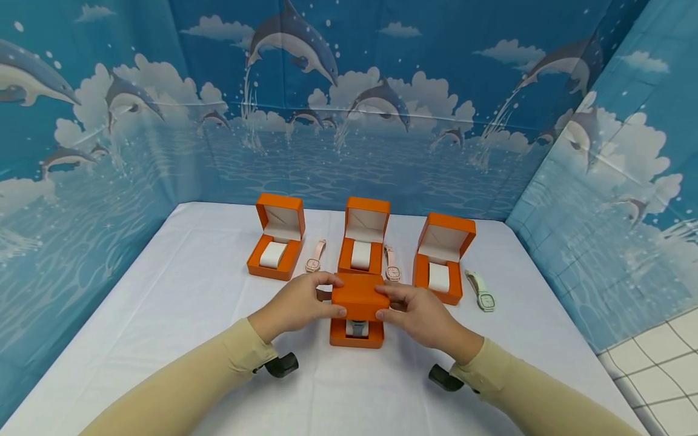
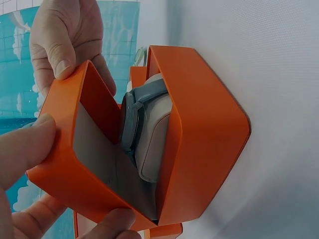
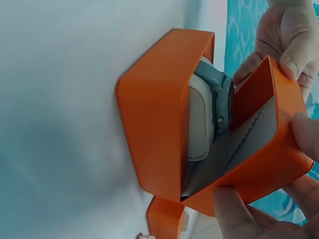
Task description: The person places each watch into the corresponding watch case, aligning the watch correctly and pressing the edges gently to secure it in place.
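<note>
An orange watch box (image 1: 357,343) stands at the table's front middle with its hinged lid (image 1: 360,298) partly raised. My left hand (image 1: 299,306) holds the lid's left side between thumb and fingers. On the opposite side, my right hand (image 1: 424,315) grips the lid the same way. Inside, a grey-blue watch (image 2: 132,122) is strapped round a pale cushion (image 3: 199,124), seen from the side in both wrist views. The lid's lining is pale. From the head view, the lid hides most of the watch.
Behind stand three open orange boxes, at left (image 1: 275,257), middle (image 1: 360,254) and right (image 1: 438,275), each with a white cushion. Beside them lie two pink watches (image 1: 313,264) (image 1: 392,272) and a pale green watch (image 1: 485,300). A dolphin-print curtain (image 1: 338,157) backs the white table (image 1: 218,260).
</note>
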Tool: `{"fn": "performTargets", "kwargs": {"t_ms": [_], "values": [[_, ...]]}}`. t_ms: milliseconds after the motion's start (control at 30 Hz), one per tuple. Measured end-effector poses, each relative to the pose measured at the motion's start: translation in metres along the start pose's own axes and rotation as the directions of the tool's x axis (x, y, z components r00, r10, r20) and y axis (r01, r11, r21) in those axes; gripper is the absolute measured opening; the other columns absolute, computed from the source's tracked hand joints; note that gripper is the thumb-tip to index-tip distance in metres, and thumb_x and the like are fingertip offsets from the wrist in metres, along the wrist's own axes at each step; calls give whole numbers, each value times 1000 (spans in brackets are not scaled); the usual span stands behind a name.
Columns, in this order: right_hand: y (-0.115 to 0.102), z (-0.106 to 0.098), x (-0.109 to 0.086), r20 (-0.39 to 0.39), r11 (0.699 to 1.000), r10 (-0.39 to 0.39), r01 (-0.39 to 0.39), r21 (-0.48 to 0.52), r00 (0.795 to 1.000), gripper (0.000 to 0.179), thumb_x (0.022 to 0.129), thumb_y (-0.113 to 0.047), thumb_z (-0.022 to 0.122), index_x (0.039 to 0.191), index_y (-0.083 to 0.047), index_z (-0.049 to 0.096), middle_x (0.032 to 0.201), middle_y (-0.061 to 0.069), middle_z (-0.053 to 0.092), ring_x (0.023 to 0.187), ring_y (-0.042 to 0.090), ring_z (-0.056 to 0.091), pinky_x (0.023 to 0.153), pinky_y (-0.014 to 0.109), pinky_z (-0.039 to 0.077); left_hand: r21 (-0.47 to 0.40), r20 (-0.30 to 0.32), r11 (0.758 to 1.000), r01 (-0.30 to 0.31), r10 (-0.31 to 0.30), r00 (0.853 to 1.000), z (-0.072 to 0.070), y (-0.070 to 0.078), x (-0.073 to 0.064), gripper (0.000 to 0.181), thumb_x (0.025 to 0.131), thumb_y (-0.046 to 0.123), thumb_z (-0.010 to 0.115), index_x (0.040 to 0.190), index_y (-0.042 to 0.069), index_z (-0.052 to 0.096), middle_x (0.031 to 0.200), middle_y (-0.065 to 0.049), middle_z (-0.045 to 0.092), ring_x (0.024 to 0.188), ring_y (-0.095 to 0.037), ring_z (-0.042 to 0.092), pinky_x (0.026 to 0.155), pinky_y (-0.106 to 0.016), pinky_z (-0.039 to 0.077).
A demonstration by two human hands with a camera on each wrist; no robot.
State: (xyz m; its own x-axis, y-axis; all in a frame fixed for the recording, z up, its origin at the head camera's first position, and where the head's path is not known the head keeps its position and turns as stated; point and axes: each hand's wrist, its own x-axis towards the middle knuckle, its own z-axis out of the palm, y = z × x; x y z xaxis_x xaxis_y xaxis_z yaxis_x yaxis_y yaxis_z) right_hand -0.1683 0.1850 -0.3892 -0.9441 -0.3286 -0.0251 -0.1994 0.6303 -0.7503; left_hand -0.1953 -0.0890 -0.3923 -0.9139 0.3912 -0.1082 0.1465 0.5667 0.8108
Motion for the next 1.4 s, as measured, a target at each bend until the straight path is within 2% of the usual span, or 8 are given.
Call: {"fn": "performTargets", "kwargs": {"t_ms": [233,367,667,933,1400], "values": [[3,4,-2,-18,1000,3,-3,9,1000,52,93,-20,82,142,-9,68,156,18,55,127,32,69,98,37,61,11,-7,1000,17,-17,1000,3,0,-2,49,85,36,90,129,27,69,142,1,65,124,-23,69,101,-44,60],[2,7,-4,-36,1000,8,-8,-4,999,51,91,-19,84,139,-10,70,154,16,57,126,31,70,100,42,60,13,-5,1000,7,-6,1000,5,-1,-3,50,85,35,90,129,26,68,145,-1,63,125,-24,69,102,-44,60],[-1,16,-7,-66,998,4,-8,-57,998,49,86,-15,88,132,-9,72,151,14,59,122,29,71,100,40,59,36,19,999,-23,22,1000,10,-3,-6,48,84,27,91,125,20,67,143,-5,58,129,-30,67,100,-42,61],[1,22,-8,-62,995,5,-11,-102,998,46,83,-13,91,125,-11,74,147,13,58,117,27,73,99,41,60,102,39,994,-38,34,999,13,-1,-11,45,84,24,91,121,18,67,142,-7,56,128,-30,68,102,-41,60],[-1,25,-12,-36,982,16,-22,-190,999,41,84,-17,90,122,-17,74,148,7,56,116,22,69,100,41,60,124,59,991,-53,46,997,12,-2,-15,39,86,25,89,118,20,68,138,-6,55,124,-27,69,98,-41,61]]}}
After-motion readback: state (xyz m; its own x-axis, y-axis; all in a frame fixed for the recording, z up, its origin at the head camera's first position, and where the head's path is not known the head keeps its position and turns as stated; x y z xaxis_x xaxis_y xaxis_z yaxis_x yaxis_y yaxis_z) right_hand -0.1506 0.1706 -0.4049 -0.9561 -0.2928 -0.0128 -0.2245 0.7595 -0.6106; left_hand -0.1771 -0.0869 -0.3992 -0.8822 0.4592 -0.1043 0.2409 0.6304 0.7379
